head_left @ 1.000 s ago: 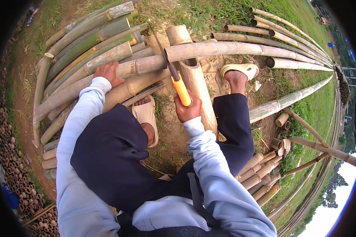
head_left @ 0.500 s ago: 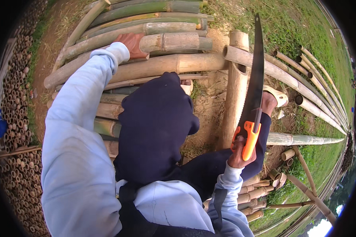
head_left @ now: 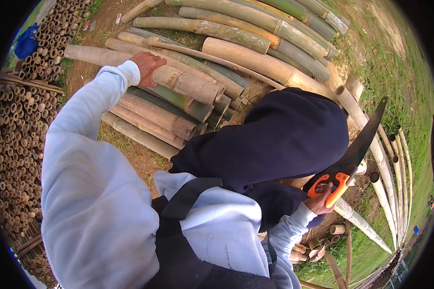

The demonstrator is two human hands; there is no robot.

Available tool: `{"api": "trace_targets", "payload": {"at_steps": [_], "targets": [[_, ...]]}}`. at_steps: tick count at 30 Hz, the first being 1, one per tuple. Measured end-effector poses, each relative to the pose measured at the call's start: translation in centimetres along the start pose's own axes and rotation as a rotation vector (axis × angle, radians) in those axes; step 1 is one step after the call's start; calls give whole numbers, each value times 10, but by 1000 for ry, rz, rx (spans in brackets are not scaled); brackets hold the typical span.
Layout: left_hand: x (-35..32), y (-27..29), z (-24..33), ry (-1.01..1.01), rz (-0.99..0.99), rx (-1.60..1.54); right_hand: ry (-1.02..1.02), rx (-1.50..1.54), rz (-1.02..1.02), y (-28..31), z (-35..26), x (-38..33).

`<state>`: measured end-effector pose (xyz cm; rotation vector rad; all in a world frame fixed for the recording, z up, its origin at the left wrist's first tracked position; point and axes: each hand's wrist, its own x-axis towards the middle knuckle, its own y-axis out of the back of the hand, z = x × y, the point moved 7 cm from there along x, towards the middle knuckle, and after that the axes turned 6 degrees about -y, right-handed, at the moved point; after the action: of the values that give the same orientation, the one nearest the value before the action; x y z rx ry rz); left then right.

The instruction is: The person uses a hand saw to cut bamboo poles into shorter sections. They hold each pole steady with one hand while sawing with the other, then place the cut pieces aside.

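My left hand (head_left: 148, 69) is closed over the middle of a pale tan bamboo pole (head_left: 187, 85). One end of this pole points left, and its cut end faces right above a stack of bamboo pieces (head_left: 152, 114). Whether the pole rests on the stack or is held just above it, I cannot tell. In my right hand (head_left: 320, 198) is a hand saw (head_left: 364, 137) with an orange and black handle, its dark blade slanting up and to the right. The blade's lower part is beside my dark-trousered knee (head_left: 294, 135).
More cut bamboo (head_left: 212, 32) lies side by side at the far side. A thick bamboo piece (head_left: 255, 60) runs toward a bamboo support (head_left: 354, 86) by my knee. Long poles (head_left: 395, 168) stretch off at the right. Bundled bamboo (head_left: 19, 130) shows its round ends at the left.
My view and body have turned left. My left hand has carried the bamboo pole away from the thick bamboo piece to over the left stack. The saw has tilted further right.
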<state>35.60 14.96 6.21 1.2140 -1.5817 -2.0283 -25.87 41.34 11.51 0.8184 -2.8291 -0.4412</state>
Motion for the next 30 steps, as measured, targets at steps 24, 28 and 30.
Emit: {"api": "trace_targets", "payload": {"at_steps": [24, 28, 30], "targets": [[68, 36, 79, -193, 379, -59, -138, 145, 65, 22, 17, 5], [202, 127, 189, -454, 571, -89, -79, 127, 157, 53, 24, 32], [267, 168, 257, -580, 543, -151, -45, 127, 222, 67, 26, 44]]}}
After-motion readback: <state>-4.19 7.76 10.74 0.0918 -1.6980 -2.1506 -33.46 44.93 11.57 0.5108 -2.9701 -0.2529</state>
